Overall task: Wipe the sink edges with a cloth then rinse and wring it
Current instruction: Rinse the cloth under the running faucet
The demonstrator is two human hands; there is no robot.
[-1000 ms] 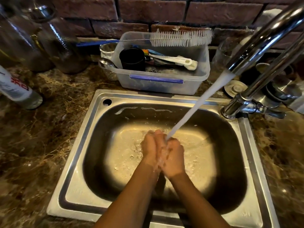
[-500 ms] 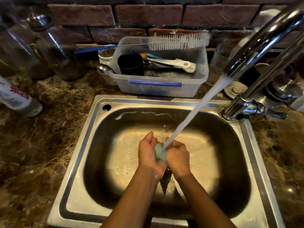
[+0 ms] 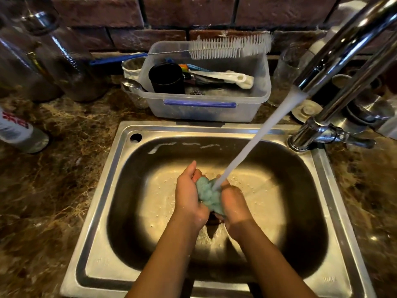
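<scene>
A bunched light-blue cloth (image 3: pixel 207 195) is squeezed between my left hand (image 3: pixel 189 196) and my right hand (image 3: pixel 235 203) over the middle of the steel sink (image 3: pixel 101 190). Water streams from the chrome tap (image 3: pixel 335 61) at the upper right and lands on the top of the cloth. Both hands curl around the cloth; its lower part is hidden between my palms. Drops and splashes cover the basin floor.
A clear plastic tub (image 3: pixel 206 112) with a black cup, utensils and a white bottle brush (image 3: pixel 229 48) stands behind the sink. Dark glass bottles (image 3: pixel 64 61) and a lying white can (image 3: pixel 19 132) are at the left. The tap lever (image 3: pixel 352 141) juts out at the right on the brown marble counter.
My hands were pressed together with the cloth hidden; now they have parted a little and the blue cloth shows between them under the stream.
</scene>
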